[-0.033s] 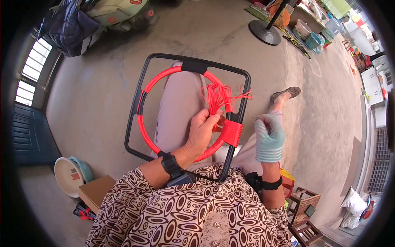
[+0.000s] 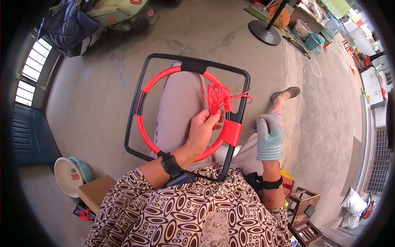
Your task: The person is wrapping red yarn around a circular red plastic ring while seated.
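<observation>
A black rectangular frame (image 2: 164,56) rests across my lap, with a ring (image 2: 142,125) inside it wound in red cord except for a few black stretches. My left hand (image 2: 200,131) is bare and closed, pinching a looped bundle of red cord (image 2: 217,99) at the ring's right side. Just below the bundle, a wide red binding (image 2: 232,133) wraps the ring and frame together. My right hand (image 2: 269,138), in a pale green and grey glove, is raised right of the frame with its fingers curled in. What those fingers hold, if anything, is hidden.
A cream basin (image 2: 68,177) and a cardboard box (image 2: 96,191) stand at lower left. Small wooden chairs (image 2: 304,206) are close on my right. Farther off are a scooter (image 2: 119,14), a round black stand base (image 2: 264,33) and a teal bucket (image 2: 313,40).
My right hand has shifted very slightly to the right. The loops of the red bundle have settled a little; my left hand and the frame stay where they were.
</observation>
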Motion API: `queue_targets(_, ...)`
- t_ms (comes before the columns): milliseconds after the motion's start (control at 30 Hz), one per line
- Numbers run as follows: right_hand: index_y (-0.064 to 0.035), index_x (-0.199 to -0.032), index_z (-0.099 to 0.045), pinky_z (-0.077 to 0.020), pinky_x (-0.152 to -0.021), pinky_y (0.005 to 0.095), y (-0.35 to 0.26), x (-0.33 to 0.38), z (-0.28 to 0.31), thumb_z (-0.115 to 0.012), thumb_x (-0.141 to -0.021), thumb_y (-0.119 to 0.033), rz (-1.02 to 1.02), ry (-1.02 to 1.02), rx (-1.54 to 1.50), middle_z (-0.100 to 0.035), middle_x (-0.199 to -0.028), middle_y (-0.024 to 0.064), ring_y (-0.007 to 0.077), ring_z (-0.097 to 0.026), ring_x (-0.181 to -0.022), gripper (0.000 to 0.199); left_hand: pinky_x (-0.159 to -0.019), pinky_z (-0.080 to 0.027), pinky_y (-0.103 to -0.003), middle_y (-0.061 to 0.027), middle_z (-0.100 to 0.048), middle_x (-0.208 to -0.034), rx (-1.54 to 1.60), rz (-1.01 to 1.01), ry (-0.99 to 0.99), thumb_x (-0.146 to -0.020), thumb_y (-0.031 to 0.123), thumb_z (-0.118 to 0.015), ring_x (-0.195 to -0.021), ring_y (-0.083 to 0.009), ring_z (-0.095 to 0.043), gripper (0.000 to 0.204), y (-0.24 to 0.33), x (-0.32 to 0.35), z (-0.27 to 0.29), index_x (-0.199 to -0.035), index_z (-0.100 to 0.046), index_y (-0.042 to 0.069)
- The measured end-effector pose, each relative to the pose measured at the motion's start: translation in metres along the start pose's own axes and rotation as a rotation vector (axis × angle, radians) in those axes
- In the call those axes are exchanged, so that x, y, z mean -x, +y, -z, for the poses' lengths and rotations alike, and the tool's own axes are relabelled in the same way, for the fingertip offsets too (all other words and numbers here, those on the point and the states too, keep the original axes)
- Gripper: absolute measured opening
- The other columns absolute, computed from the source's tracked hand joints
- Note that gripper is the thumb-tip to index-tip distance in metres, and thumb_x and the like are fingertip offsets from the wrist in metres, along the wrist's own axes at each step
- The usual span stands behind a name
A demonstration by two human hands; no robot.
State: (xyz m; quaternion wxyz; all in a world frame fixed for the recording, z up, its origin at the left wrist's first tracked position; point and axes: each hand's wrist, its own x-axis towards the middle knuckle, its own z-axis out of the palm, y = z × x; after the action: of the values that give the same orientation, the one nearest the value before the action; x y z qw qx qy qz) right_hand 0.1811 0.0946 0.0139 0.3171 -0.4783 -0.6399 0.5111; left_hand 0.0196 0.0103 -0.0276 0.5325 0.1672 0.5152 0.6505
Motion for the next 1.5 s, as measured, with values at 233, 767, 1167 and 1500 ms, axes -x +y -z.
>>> queue_targets(233, -0.0008, -0.103, -0.056, -0.046, -0.042, 0.0252, 0.04, -0.015, -0.009, -0.052, -0.089, -0.021, -0.379, -0.626, -0.11, -0.06, -0.063, 0.005, 0.0144, -0.056, -0.044, 0.025, -0.064, -0.042, -0.024, -0.0024, -0.06, -0.079, -0.235, 0.12, 0.028, -0.088, 0.016, -0.05, -0.072, -0.0088, -0.054, 0.021, -0.009, -0.006, 0.012, -0.095, -0.06, -0.001)
queue_targets(767, -0.0033, -0.099, -0.059, -0.0398, -0.094, 0.0399, 0.081, 0.016, 0.163, -0.058, -0.082, -0.023, 0.231, 0.253, -1.482, -0.061, -0.092, 0.0081, 0.0222, -0.056, -0.096, 0.026, -0.076, -0.049, -0.026, -0.0046, -0.062, -0.095, 0.132, 0.11, -0.131, -0.094, 0.018, -0.047, -0.083, -0.0109, -0.06, 0.023, 0.002, -0.001, 0.004, -0.109, -0.054, 0.003)
queue_targets(1167, -0.0025, -0.113, -0.052, -0.0384, -0.045, 0.022, 0.052, 0.0, 0.047, -0.061, -0.084, -0.022, -0.329, -0.196, -0.646, -0.048, -0.063, -0.0009, 0.0091, -0.046, -0.048, 0.036, -0.073, -0.049, -0.024, -0.0035, -0.063, -0.092, 0.064, 0.123, -0.181, -0.091, 0.014, -0.053, -0.081, -0.0088, -0.06, 0.016, 0.003, 0.0, 0.004, -0.102, -0.055, 0.003)
queue_targets(1500, -0.0041, -0.087, -0.056, -0.0382, -0.038, 0.0238, -0.005, 0.01, 0.002, -0.059, -0.084, -0.02, -0.37, -0.25, -0.354, -0.051, -0.057, 0.0026, 0.0102, -0.046, -0.042, 0.017, -0.068, -0.05, -0.022, -0.0076, -0.064, -0.088, 0.051, 0.069, -0.189, -0.088, 0.01, -0.058, -0.074, -0.01, -0.061, 0.016, -0.002, -0.002, 0.003, -0.1, -0.053, 0.001)
